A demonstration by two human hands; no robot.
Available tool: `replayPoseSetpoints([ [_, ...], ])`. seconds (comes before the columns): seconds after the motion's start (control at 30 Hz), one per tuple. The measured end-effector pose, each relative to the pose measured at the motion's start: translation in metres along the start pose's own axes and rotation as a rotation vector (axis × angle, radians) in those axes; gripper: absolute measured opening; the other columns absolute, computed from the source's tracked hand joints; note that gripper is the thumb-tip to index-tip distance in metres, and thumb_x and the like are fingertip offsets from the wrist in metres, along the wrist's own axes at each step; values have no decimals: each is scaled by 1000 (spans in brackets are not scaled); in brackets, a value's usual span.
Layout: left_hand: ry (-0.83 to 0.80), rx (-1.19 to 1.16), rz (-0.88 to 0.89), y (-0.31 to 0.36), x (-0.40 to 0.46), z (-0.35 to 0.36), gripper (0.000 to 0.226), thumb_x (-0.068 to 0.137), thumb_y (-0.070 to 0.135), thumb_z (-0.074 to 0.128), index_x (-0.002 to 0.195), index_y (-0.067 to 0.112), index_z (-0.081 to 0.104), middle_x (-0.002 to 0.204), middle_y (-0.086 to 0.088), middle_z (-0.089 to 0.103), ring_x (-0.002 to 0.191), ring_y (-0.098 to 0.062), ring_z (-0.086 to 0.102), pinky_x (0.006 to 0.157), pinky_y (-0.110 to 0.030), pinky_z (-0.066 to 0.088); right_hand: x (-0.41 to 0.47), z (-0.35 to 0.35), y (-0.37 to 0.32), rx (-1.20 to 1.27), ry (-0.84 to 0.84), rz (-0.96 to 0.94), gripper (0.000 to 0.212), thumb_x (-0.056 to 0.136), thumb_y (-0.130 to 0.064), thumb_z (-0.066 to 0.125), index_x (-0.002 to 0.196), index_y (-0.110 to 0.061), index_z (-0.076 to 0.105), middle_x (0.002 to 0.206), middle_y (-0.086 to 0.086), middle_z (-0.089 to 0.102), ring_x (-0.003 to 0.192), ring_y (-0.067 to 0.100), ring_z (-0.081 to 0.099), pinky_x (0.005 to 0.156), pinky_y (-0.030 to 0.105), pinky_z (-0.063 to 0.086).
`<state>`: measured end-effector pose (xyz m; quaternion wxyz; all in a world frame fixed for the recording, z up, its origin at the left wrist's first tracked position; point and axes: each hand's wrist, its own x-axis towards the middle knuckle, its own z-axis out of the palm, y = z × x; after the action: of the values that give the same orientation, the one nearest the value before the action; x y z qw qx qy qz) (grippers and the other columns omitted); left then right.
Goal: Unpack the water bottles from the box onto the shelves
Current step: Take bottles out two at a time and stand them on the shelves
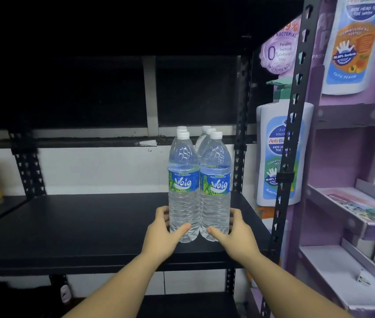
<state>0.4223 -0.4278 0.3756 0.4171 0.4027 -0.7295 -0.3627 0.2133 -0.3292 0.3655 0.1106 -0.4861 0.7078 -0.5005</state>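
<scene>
Clear ribbed plastic bottles (199,187) stand on the matte black shelf (78,228); left hand (162,235) at seven o'clock and right hand (233,235) at five o'clock clasp their bases.

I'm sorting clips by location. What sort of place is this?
Probably a shop or its stockroom: water bottles lined up on a black metal shelf, beside a purple cardboard display stand for kids' wash.

Two forearms rise from the lower edge of the frame, bare with no sleeves showing. The left hand (162,232) and right hand (234,232) wear nothing: bare wrists and fingers.
</scene>
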Motion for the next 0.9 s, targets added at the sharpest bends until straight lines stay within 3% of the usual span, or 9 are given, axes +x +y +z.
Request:
replayPoseSetpoints([
  [0.2,-21,40,-13,-6,10,-2,64,78,53,88,127,40,48,113,20,68,103,3,67,88,-25,54,11,-11,5,-32,-94,-19,67,79,-50,88,129,-32,47,111,-18,70,99,0,70,87,26,56],
  [0.4,-85,3,-88,-19,19,-5,71,61,64,92,121,38,63,112,15,76,101,1,72,92,-29,58,13,-12,16,42,-96,24,66,64,-52,96,117,-37,59,106,-18,75,95,-5,70,86,22,56],
  [0.5,-121,-13,-101,-20,18,-8,73,59,56,97,121,37,64,113,13,76,103,-1,72,92,-29,59,11,-15,15,33,-135,2,71,61,-42,100,118,-41,58,106,-21,75,97,-11,68,80,12,50],
  [0.67,-120,-36,-110,-22,18,-9,63,65,45,98,118,33,66,111,10,78,101,-1,73,91,-28,60,10,-18,13,34,-154,-22,71,62,-41,101,117,-51,58,105,-24,75,95,-10,68,75,7,48],
  [0.9,-87,-39,-61,-26,17,-8,60,66,45,98,119,35,71,108,16,80,103,-1,74,94,-30,60,10,-17,11,42,-140,-43,72,62,-41,101,117,-55,57,102,-24,76,92,-9,69,77,11,49],
])
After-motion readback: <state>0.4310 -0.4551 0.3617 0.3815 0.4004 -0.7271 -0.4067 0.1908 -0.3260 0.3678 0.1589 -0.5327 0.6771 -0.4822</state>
